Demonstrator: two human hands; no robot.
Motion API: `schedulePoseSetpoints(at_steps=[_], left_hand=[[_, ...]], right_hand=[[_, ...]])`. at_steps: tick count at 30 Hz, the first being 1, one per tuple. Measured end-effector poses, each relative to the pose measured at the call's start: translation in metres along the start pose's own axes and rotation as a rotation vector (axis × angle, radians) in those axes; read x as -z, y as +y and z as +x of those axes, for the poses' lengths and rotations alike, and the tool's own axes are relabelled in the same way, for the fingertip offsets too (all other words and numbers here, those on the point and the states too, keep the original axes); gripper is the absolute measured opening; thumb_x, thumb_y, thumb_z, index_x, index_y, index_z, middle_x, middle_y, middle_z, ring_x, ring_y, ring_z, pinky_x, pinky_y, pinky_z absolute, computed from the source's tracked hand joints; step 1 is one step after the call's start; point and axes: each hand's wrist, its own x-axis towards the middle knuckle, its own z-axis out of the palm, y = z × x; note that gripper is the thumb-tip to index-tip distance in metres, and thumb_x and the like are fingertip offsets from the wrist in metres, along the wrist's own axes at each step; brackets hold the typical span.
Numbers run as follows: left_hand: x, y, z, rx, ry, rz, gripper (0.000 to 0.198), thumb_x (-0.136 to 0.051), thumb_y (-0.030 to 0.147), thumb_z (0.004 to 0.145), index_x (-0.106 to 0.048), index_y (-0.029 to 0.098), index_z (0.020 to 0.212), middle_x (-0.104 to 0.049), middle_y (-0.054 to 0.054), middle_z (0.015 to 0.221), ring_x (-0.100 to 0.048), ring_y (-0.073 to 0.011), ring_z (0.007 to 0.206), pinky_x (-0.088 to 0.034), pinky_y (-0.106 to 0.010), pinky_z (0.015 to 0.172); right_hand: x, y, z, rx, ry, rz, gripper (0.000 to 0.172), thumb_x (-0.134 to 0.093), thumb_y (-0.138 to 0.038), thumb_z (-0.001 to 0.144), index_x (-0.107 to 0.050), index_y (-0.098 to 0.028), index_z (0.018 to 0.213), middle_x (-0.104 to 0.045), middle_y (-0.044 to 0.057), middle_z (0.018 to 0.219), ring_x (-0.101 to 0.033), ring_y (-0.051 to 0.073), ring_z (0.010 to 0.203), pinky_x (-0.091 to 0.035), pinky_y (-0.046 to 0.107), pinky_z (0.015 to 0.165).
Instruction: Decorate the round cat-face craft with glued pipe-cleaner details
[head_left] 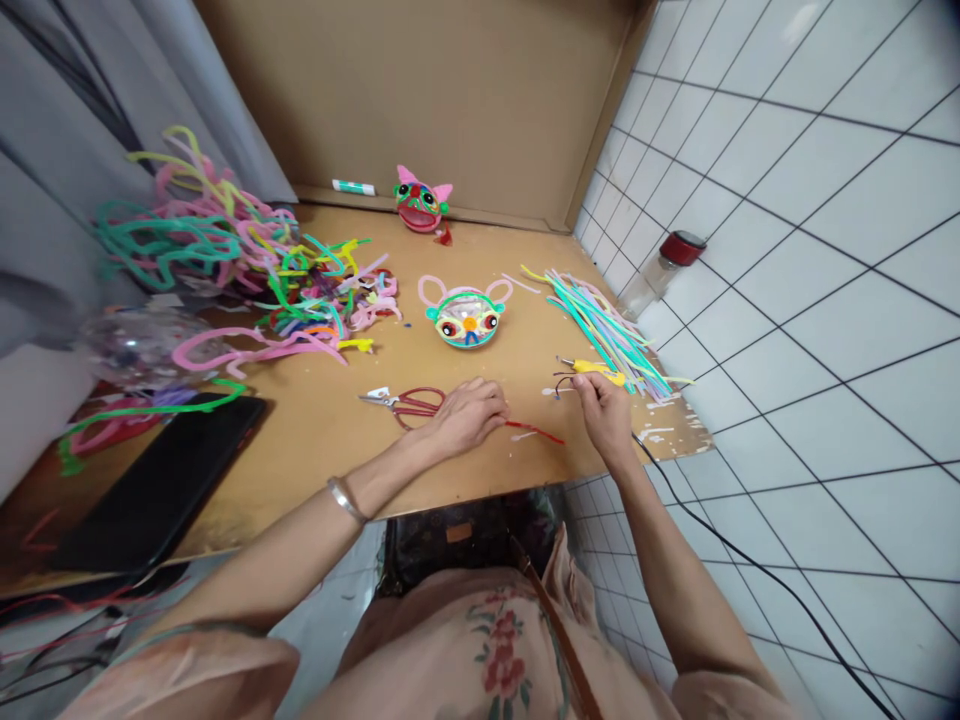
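Note:
My left hand (pixel 474 412) rests on the table with its fingers closed on one end of a red pipe cleaner (pixel 544 434), beside the red-handled scissors (pixel 418 402). Pinched in my right hand (pixel 592 392) is a thin dark piece (pixel 559 388), bent at its free end. Just behind that hand lies a glue gun with a yellow body (pixel 600 370). Farther back, between the hands, stands a round animal face (pixel 466 318) with pink loop ears, a green rim and an orange nose.
A tangled pile of pipe cleaners (pixel 225 240) and a black phone (pixel 161 480) are at left. Straight pipe cleaners (pixel 611 335) and a red-lidded jar (pixel 664 272) stand right. A finished-looking face (pixel 421 202) and glue stick (pixel 353 187) are at the back. A cable (pixel 735 545) hangs right.

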Motion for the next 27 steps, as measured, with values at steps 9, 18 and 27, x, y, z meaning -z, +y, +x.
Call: schedulePoseSetpoints(at_steps=[9,18,27], left_hand=[[0.01,0.01,0.0,-0.127,-0.1,-0.225,0.023,-0.044,0.027,0.093,-0.06,0.016,0.081,-0.062,-0.007,0.087,-0.054,-0.0166,0.084,-0.042,-0.029,0.079],[0.018,0.026,-0.008,-0.125,0.231,-0.128,0.024,-0.045,0.032,0.093,-0.061,0.017,0.084,-0.052,-0.014,0.126,-0.039,-0.0276,0.123,-0.032,-0.049,0.104],[0.013,0.037,-0.008,0.032,0.318,-0.738,0.028,-0.034,0.045,0.097,-0.043,0.02,0.088,-0.053,0.001,0.073,-0.05,-0.0131,0.068,-0.043,-0.033,0.078]], right_hand=[[-0.016,0.03,-0.015,0.023,-0.047,-0.422,0.036,-0.037,-0.034,0.095,-0.068,-0.016,0.088,-0.066,0.01,0.08,-0.056,0.021,0.076,-0.038,0.03,0.069],[-0.005,0.016,-0.023,0.191,0.086,-0.354,0.03,-0.039,-0.028,0.094,-0.065,-0.017,0.106,-0.06,0.015,0.113,-0.053,0.026,0.108,-0.043,0.043,0.093],[-0.044,-0.034,0.035,-0.609,-0.375,0.859,0.03,-0.047,-0.045,0.093,-0.062,-0.018,0.091,-0.071,0.008,0.084,-0.067,0.018,0.078,-0.053,0.035,0.078]])
